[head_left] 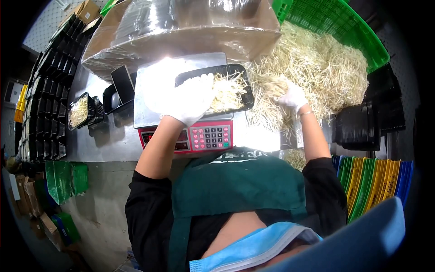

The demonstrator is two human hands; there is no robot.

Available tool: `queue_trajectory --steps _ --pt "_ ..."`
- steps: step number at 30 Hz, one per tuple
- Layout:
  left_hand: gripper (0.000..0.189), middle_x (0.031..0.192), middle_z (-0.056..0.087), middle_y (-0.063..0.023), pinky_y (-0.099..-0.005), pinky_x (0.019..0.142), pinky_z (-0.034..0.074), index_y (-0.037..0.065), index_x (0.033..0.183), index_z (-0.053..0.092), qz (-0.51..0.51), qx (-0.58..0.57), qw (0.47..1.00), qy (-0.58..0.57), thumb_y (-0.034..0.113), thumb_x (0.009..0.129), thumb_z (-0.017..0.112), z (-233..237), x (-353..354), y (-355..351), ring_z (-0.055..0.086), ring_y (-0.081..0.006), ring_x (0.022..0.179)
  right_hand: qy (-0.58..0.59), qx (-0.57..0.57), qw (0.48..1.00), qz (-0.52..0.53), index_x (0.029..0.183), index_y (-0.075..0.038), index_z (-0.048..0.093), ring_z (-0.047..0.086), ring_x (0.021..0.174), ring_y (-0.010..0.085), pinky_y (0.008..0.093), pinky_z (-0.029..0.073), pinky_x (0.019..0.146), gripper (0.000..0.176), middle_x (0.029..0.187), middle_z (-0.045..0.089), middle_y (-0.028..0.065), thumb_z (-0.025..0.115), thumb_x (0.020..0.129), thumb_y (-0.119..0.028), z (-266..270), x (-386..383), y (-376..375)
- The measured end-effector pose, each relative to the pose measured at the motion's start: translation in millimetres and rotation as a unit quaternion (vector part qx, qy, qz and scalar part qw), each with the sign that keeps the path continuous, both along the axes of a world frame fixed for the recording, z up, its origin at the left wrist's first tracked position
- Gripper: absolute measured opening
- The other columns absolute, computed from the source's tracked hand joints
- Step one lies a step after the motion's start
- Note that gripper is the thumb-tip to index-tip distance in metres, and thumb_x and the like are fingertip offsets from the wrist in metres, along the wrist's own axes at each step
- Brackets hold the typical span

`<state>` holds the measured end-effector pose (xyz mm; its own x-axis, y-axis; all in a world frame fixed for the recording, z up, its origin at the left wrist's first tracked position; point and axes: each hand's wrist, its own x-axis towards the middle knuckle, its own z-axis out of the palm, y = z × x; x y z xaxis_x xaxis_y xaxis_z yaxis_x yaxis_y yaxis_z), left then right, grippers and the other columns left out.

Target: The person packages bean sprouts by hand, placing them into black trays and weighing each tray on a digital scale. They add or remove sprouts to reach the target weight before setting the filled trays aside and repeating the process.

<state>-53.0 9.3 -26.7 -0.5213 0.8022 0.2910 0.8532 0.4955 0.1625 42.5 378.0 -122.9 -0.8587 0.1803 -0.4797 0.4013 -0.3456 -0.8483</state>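
A black tray (pixel 247 97) partly filled with pale bean sprouts (pixel 226 93) rests on the silver plate (pixel 146 81) of a red scale (pixel 210 137). Over the left part of this tray lies my left hand (pixel 190 99), white-gloved, its fingers at the sprouts; glare hides whether they are closed on any. My right hand (pixel 292 95), also gloved, reaches into the large pile of sprouts (pixel 326 68) right of the scale. Its fingers are bent around some strands at the near left edge of the pile.
Behind the scale stands a plastic-lined box (pixel 190 43). A green crate (pixel 340 20) backs the pile. Stacked black trays (pixel 358 127) stand at the right, and rows of them (pixel 47 104) at the left. A phone (pixel 122 84) leans in a black tray near a filled tray (pixel 79 112).
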Motion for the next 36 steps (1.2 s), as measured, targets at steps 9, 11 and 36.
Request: queue_trajectory --steps 9,11,36 --pt "0.044 0.126 0.056 -0.0194 -0.0399 0.099 0.041 0.005 0.132 0.051 -0.01 0.248 0.969 -0.008 0.02 0.091 0.054 5.9 -7.3 5.9 0.054 -0.0341 0.115 0.231 0.773 0.585 0.078 0.14 -0.008 0.042 0.058 0.093 0.0269 0.0397 0.042 0.094 0.084 0.107 0.061 0.0128 0.073 0.061 -0.003 189.6 27.1 -89.7" --pt "0.045 0.131 0.054 -0.0167 -0.0388 0.105 0.036 0.005 0.135 0.048 0.058 0.408 0.91 -0.054 0.016 0.092 0.054 6.5 -9.0 -1.3 0.049 -0.0327 0.124 0.283 0.777 0.551 0.113 0.139 -0.008 0.043 0.058 0.094 0.0262 0.0402 0.043 0.093 0.085 0.104 0.061 0.0115 0.075 0.061 -0.007 193.9 6.8 -118.1" --pt "0.11 0.125 0.055 -0.0238 -0.0415 0.093 0.046 -0.006 0.138 0.037 0.045 0.001 0.983 -0.179 0.062 0.061 0.076 28.7 5.3 19.1 0.057 -0.0371 0.108 0.186 0.744 0.575 0.286 0.123 0.001 0.044 0.062 0.09 0.0373 0.0432 0.05 0.078 0.048 0.093 0.061 0.0233 0.06 0.078 -0.008 142.4 -28.4 -152.0"
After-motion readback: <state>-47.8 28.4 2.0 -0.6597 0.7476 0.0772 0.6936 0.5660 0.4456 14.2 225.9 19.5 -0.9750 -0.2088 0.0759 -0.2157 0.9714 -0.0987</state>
